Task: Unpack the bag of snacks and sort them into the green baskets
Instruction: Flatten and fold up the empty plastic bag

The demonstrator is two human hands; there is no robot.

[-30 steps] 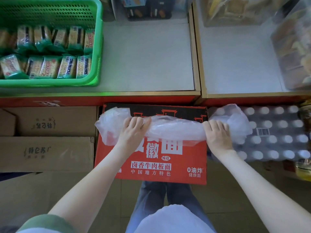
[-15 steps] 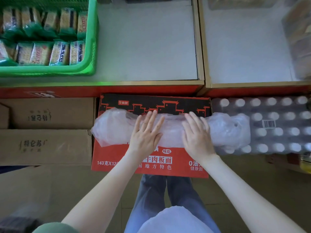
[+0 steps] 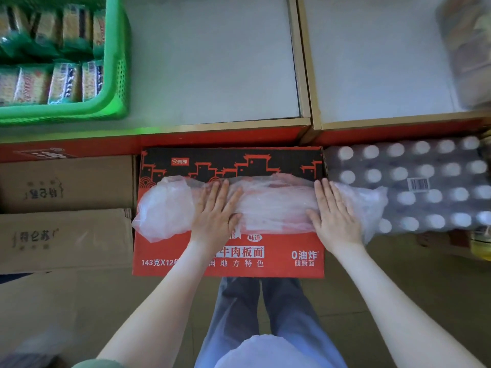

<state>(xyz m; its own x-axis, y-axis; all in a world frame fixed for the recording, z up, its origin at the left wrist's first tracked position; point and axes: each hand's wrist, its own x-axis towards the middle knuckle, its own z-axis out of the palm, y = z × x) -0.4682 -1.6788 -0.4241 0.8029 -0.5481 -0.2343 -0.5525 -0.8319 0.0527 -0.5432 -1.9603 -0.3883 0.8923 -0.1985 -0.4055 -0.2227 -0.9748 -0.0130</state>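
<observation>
Both hands press flat on a clear plastic bag [image 3: 271, 208] that lies as a long, flattened roll across the top of a red noodle carton [image 3: 231, 257]. The left hand [image 3: 216, 217] bears down near the roll's middle and the right hand [image 3: 333, 216] towards its right end. Neither grip is closed: the fingers lie straight, palms down on the film. This posture suits squeezing out air and holding the slippery roll in shape, with the carton as a firm backing. The bag looks emptied (no packet can be made out through it). The wrapped snack packets [image 3: 63, 82] stand in rows inside the green basket [image 3: 117, 75] on the grey shelf [image 3: 212, 62], upper left, so the sorting appears largely complete. A shrink-wrapped pack of bottles [image 3: 425, 181] sits just beside the carton on the right, with brown cardboard boxes [image 3: 66, 237] on its left.
</observation>
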